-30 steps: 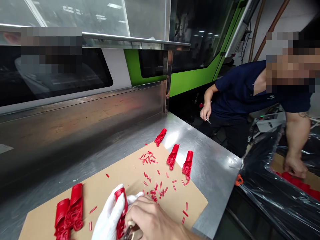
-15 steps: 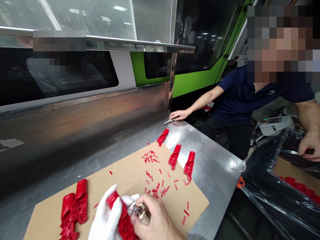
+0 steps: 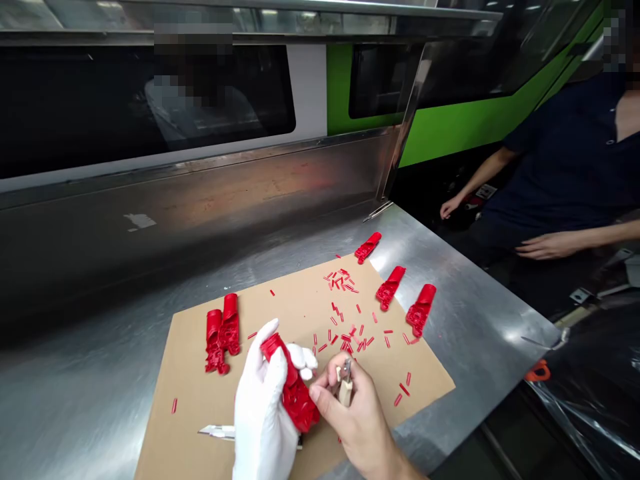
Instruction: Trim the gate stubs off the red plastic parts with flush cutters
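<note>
Nearest, over the card's (image 3: 210, 373) front edge: gloved left hand (image 3: 263, 413) gripping a red part (image 3: 293, 390); bare right hand (image 3: 357, 417) pinching a cutter (image 3: 345, 387) beside it. Farther, scraps (image 3: 345, 333), more parts (image 3: 223, 331) near the table's (image 3: 475, 320) back edge.

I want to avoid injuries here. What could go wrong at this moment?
1. The bare right hand holds a small cutter close to the gloved left hand gripping the red part; a slip might cut a finger.
2. A blade lies loose on the cardboard near the wrist.
</note>
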Motion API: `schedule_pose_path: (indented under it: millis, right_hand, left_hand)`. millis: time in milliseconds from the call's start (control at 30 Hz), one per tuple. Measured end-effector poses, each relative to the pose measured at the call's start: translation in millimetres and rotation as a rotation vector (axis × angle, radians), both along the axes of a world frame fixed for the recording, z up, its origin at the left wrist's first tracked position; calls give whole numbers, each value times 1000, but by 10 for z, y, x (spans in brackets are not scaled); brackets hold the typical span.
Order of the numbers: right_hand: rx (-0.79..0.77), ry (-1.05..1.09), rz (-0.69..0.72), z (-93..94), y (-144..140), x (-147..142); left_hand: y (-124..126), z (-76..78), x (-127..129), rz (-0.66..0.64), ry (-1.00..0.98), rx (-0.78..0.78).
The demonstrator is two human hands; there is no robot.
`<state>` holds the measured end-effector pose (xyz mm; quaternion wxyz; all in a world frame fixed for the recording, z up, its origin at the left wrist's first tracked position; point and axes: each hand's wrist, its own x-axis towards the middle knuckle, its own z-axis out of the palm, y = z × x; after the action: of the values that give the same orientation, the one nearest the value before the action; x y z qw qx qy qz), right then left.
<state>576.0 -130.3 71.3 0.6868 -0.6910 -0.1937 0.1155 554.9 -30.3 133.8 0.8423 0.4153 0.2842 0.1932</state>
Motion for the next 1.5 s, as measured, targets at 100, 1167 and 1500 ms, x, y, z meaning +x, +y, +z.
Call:
schedule_pose_path:
  millis: [100, 1167, 1500]
  right_hand:
    - [0, -111, 19, 53, -59, -12]
    - [-82, -641, 50, -215, -279, 91]
    - [-106, -413, 32, -75, -225, 233]
  left_hand:
    - [8, -28, -22, -37, 29, 4]
    - [-14, -312, 227, -185, 212, -59]
    - [-113, -277, 283, -169, 243, 180]
